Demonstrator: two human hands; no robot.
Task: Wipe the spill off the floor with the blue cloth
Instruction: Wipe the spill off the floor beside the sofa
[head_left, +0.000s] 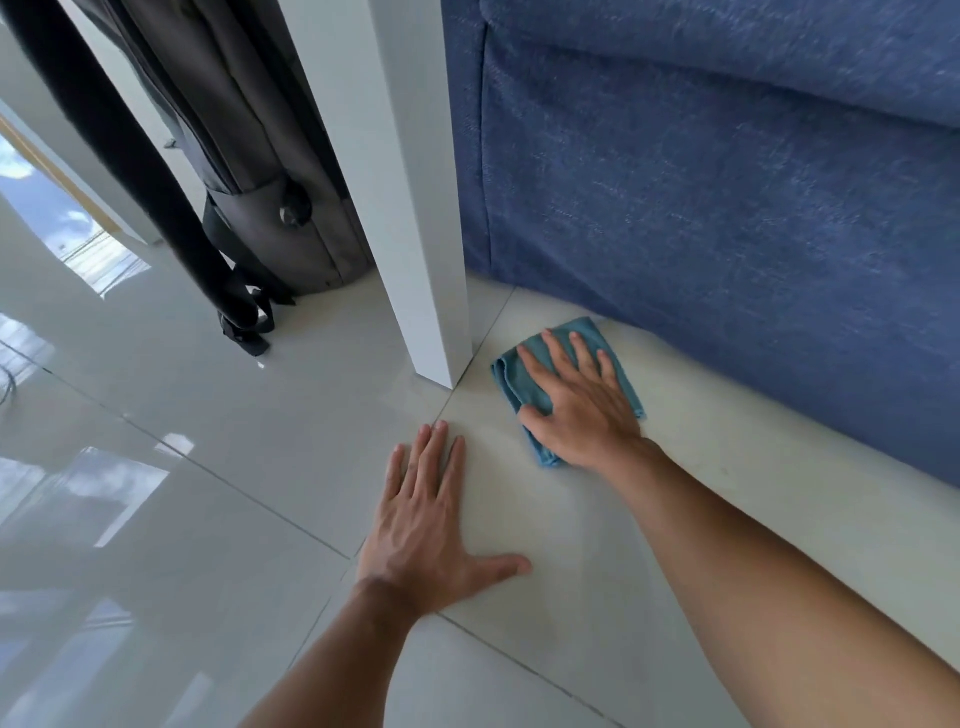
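Blue cloth is pinned flat to the floor under the right hand, just beside the foot of the white post, on the sofa side. The right hand is laid palm-down with fingers spread across the folded cloth; nothing is pinched, and the cloth is held by pressure alone. One corner of the cloth shows past the fingertips toward the blue sofa, and another shows near the wrist.

The left hand is planted flat on bare tile, fingers loosely together and thumb splayed out, nearer the camera than the post and slightly to its left. It is apart from the cloth and is judged to be bearing body weight as a brace.

Spill: no liquid, streak or stain can be made out on the pale tile around the cloth. Glossy reflections left of the post are read as window light, not wetness. A spill under the cloth cannot be excluded.

Progress, as judged: wiping is under way, with cloth and tile in contact. Completion cannot be confirmed. Remaining: the tile under the cloth is to be checked.

Behind the post, a dark bundled object stands on the floor, untouched.
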